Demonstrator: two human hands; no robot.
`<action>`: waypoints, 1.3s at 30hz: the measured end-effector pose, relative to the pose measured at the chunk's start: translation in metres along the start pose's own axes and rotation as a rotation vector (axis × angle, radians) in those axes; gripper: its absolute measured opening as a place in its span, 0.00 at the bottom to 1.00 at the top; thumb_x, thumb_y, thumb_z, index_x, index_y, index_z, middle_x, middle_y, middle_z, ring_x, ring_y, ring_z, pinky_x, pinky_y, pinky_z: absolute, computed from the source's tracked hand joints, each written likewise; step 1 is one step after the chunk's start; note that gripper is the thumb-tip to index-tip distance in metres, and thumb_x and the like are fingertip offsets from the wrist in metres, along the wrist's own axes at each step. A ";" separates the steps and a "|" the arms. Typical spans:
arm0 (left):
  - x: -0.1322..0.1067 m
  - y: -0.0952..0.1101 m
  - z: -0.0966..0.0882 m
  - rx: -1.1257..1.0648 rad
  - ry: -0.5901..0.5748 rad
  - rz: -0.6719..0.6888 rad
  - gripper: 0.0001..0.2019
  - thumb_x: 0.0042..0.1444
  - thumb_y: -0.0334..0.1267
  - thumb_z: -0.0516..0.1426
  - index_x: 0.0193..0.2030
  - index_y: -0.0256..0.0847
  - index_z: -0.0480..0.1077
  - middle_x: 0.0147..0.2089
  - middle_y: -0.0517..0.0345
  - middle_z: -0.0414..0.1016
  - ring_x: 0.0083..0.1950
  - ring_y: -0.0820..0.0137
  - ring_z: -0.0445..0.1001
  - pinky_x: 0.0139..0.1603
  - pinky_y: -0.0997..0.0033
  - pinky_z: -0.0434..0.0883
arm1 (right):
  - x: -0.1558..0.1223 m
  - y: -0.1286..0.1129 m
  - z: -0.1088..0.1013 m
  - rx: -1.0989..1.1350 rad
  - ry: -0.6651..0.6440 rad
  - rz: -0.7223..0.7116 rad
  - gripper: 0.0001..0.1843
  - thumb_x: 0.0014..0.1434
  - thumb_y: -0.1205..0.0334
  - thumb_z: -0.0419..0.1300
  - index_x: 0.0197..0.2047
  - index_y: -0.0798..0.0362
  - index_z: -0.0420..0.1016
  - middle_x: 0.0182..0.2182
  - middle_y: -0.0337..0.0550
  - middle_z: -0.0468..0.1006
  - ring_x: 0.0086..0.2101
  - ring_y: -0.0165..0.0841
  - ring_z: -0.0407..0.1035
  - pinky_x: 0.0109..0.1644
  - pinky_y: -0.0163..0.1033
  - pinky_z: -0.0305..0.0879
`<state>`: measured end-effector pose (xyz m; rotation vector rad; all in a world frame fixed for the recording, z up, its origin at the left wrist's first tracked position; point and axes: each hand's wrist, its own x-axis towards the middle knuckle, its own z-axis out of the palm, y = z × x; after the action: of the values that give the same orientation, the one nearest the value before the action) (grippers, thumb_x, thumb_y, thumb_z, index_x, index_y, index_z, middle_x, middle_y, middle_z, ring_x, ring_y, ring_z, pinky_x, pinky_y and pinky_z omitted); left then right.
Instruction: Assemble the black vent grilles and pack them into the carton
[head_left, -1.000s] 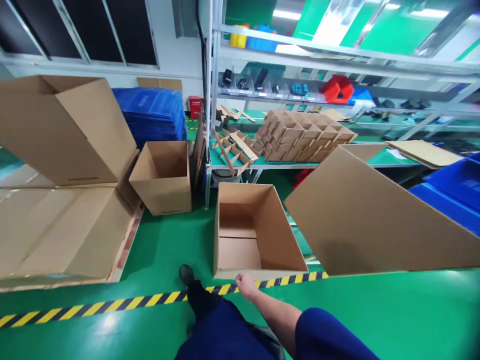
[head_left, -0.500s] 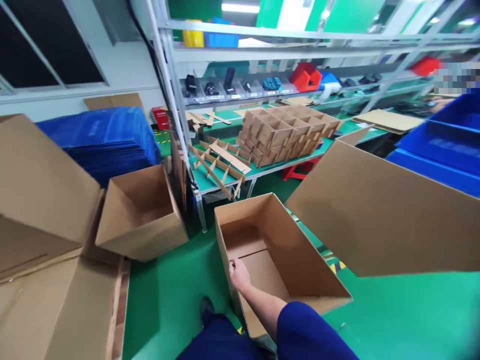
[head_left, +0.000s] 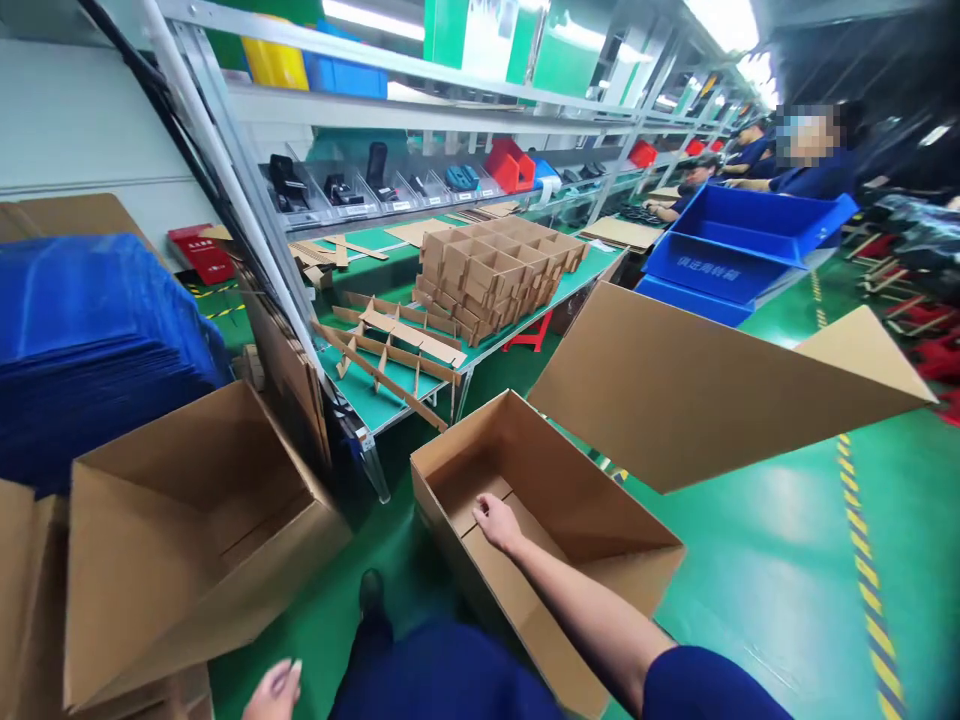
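Observation:
My right hand point(head_left: 497, 522) hangs over an open cardboard box point(head_left: 457, 560) on the floor in front of me. Its fingers are curled closed, and their inside is hidden. At the bottom edge my left hand point(head_left: 275, 690) shows in part, thumb and fingers pressed together; whatever may be between them is too small to make out. A second open cardboard box point(head_left: 187, 630) stands tilted at the left, just beyond that hand. Both boxes show bare inner walls.
Cardboard dividers point(head_left: 495, 265) are stacked on the green workbench point(head_left: 375, 405). A large cardboard sheet point(head_left: 720, 380) is at the right, near blue bins point(head_left: 712, 260). Folded blue sheets point(head_left: 105, 330) lie at the left. Co-workers point(head_left: 814, 170) are farther back.
The view has swung right. My right hand has moved off the near box's left edge to over its inside. My left hand has come into view, and the left box appears larger and nearer.

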<state>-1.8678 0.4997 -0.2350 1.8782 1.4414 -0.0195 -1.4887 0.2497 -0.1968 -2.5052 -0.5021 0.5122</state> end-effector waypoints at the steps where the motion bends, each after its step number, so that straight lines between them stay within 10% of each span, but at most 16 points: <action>1: 0.025 0.009 -0.004 -0.038 -0.035 0.017 0.20 0.54 0.53 0.56 0.46 0.41 0.72 0.42 0.53 0.79 0.44 0.61 0.78 0.44 0.62 0.75 | 0.010 -0.010 -0.004 -0.016 0.021 -0.009 0.12 0.59 0.63 0.55 0.46 0.52 0.72 0.39 0.43 0.78 0.41 0.33 0.72 0.46 0.36 0.63; 6: 0.128 0.092 -0.046 -0.061 -0.151 0.191 0.25 0.52 0.55 0.49 0.48 0.39 0.69 0.45 0.47 0.80 0.49 0.60 0.77 0.49 0.64 0.72 | 0.053 -0.076 -0.026 -0.125 0.109 -0.035 0.12 0.59 0.62 0.57 0.46 0.53 0.72 0.42 0.45 0.76 0.42 0.34 0.70 0.47 0.36 0.63; 11: 0.180 0.206 -0.083 0.105 -0.195 0.442 0.23 0.55 0.52 0.49 0.50 0.40 0.68 0.49 0.48 0.78 0.52 0.62 0.76 0.51 0.68 0.71 | 0.095 -0.127 -0.039 -0.245 0.152 -0.040 0.13 0.61 0.58 0.56 0.49 0.48 0.70 0.47 0.44 0.71 0.46 0.33 0.67 0.46 0.35 0.62; 21: 0.257 0.375 -0.077 0.392 0.026 0.966 0.18 0.59 0.42 0.50 0.53 0.36 0.67 0.53 0.45 0.72 0.54 0.62 0.71 0.58 0.62 0.67 | 0.162 -0.136 -0.043 -0.390 0.134 -0.103 0.08 0.59 0.58 0.60 0.40 0.52 0.72 0.44 0.51 0.70 0.45 0.41 0.65 0.44 0.41 0.63; 34: 0.358 0.494 -0.077 0.848 0.175 1.143 0.24 0.54 0.30 0.53 0.59 0.33 0.61 0.66 0.38 0.56 0.67 0.51 0.52 0.62 0.53 0.59 | 0.185 -0.125 -0.047 -0.402 0.107 -0.138 0.13 0.62 0.67 0.51 0.32 0.53 0.76 0.38 0.54 0.72 0.40 0.42 0.64 0.40 0.42 0.60; 39: 0.388 0.514 -0.076 0.967 0.073 1.246 0.19 0.54 0.32 0.54 0.53 0.38 0.67 0.58 0.42 0.68 0.63 0.53 0.59 0.63 0.50 0.54 | 0.186 -0.128 -0.051 -0.371 0.086 -0.114 0.13 0.63 0.67 0.51 0.33 0.52 0.75 0.39 0.52 0.72 0.40 0.39 0.65 0.41 0.40 0.60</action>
<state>-1.3296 0.8212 -0.0696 3.2773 -0.0185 -0.0491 -1.3371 0.4127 -0.1315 -2.8114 -0.7605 0.2850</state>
